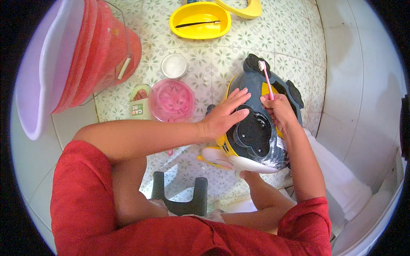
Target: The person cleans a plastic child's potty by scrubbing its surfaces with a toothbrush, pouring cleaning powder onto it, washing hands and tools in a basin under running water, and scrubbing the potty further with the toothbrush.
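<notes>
Hands, two. My left hand (226,113) is lying flat, palm down, fingers spread, resting on the plastic shell and gripping nothing. My right hand (282,112) is curling closed around one pink toothbrush (268,81); whether its fingers are also touching the shell, I cannot tell.

Plastic shell (252,88), one: dark grey, yellow and white, lying on its side before me, just right of centre. Clover-shaped black pads (255,133), three showing; the toothbrush's white-coated head is sitting over the farthest. White smears are marking the shell's near end. Label (280,144), one, white, its print too small to read.

Beyond the hands: pink dipper (172,100), one, translucent, standing left of my left hand. White round tub (174,65), one, standing just beyond it. Pale green slipper (146,109), one, bearing one lettered patch (137,110); toes are showing in it.

Farther out: yellow oval basin (222,32), one, holding one black toothbrush (197,24). Yellow ring (245,9), one, partly in view. Red bucket (102,51), one, wire-handled. Lilac basin (36,77), one, leaning at the bucket's left.
</notes>
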`<action>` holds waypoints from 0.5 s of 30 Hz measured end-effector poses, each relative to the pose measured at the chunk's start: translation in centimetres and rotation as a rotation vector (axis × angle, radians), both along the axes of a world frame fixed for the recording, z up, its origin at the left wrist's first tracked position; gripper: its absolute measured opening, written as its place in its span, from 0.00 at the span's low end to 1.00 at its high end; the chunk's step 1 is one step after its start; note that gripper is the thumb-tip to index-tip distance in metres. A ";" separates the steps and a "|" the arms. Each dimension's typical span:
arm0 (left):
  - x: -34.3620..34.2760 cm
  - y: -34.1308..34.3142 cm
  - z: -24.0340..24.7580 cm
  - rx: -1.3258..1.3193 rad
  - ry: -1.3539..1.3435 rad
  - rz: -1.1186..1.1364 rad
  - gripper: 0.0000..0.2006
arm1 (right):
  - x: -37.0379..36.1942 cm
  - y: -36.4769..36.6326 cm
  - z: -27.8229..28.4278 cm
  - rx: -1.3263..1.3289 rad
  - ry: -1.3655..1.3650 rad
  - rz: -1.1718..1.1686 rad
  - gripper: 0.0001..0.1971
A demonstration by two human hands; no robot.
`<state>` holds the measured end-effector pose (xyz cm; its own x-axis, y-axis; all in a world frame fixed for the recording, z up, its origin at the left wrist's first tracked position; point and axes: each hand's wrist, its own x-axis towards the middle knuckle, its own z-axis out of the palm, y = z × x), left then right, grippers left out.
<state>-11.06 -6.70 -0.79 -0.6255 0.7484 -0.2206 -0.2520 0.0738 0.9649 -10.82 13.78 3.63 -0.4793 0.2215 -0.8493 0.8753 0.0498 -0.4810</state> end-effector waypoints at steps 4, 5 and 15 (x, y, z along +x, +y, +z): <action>-1.1 0.0 -0.4 0.033 0.193 -0.121 0.25 | 0.3 0.7 -0.4 -0.016 0.016 0.024 0.05; -1.6 0.6 -1.6 0.035 0.193 -0.122 0.25 | 0.5 0.8 -0.5 -0.026 0.034 0.020 0.05; -4.3 4.5 -7.4 -0.021 0.132 0.066 0.23 | -0.1 0.4 -0.7 -0.036 0.020 0.031 0.04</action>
